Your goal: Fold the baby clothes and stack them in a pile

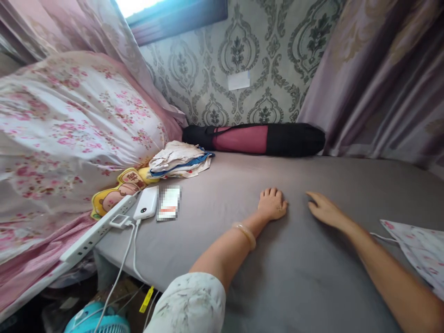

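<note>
My left hand (272, 203) lies palm down on the grey sheet (222, 203), its fingers a little spread and nothing in it. A pale bangle (247, 236) circles the left wrist. To the right of it, my right hand (322, 208) hovers over or rests lightly on the sheet, thumb apart from the fingers, holding nothing that shows. Folded clothes (180, 159) in white and blue lie farther left on the sheet. A blurred-out flat object (169, 203) sits beside a white power bank (146, 203).
A black and dark red long bag (243, 139) lies along the wall. At the left are a power strip (99, 229), a yellow cushion (118, 192) and cables; below them is a turquoise fan (97, 319). Patterned cloth (419, 249) lies at the right.
</note>
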Demonstrator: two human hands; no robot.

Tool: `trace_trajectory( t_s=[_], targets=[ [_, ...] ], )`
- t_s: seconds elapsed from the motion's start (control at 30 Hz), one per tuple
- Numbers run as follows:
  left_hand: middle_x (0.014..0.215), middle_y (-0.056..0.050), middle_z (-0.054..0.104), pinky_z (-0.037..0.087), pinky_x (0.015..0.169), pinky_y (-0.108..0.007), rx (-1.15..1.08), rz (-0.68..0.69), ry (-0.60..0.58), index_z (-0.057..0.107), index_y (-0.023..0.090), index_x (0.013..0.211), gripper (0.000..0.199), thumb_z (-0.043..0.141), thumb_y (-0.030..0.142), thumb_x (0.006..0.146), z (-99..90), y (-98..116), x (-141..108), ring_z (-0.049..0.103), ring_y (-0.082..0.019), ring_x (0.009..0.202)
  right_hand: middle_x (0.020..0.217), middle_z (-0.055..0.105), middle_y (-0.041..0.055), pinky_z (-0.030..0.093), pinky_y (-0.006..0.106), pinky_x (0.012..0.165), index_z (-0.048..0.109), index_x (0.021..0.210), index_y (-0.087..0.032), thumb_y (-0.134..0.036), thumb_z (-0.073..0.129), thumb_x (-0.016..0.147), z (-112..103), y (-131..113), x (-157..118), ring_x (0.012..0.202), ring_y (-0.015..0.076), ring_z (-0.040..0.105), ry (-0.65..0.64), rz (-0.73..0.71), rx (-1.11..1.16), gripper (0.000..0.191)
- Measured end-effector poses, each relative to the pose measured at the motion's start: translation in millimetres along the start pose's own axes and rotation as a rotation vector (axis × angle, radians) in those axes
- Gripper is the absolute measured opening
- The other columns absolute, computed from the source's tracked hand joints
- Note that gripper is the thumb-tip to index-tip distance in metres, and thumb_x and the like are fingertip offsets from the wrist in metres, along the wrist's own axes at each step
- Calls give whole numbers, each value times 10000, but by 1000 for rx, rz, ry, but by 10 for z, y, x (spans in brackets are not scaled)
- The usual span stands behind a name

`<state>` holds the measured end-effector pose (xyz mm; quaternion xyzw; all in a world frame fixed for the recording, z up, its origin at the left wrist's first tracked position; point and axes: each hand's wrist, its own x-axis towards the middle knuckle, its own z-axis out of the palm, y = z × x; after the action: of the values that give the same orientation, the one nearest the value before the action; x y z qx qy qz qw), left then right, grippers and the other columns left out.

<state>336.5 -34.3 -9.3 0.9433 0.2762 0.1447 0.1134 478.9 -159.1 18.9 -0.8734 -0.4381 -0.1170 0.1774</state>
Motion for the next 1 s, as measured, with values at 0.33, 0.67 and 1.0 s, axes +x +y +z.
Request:
trace_trajectory(
  t_s=[0.33,0.67,1.0],
  targets=[
    [1081,-123,714,521,875,-295,-793,-352,106,652,103,1164,345,501,156,858,-282,-686,167,668,-172,947,1247,580,106,511,409,894,586,1208,-192,-363,548,949,464,-887,108,1050,211,595,-155,-24,13,313],
    [1047,-117,703,411,1002,-392,-367,-710,562,692,132,961,262,517,111,767,-1764,-2497,-344,601,-254,1080,1394,493,180,300,485,1033,534,1293,-65,-348,321,949,654,-1011,-11,1278,317,420,-141,5,-50,493],
    [1214,-204,614,391,983,-486,178,-1119,714,638,127,1105,366,504,290,806,-2456,-3390,-749,496,-366,1192,1387,510,173,291,481,1040,546,1284,-54,-331,314,956,633,-1050,-58,1278,321,413,-83,-20,-100,488]
  ],
)
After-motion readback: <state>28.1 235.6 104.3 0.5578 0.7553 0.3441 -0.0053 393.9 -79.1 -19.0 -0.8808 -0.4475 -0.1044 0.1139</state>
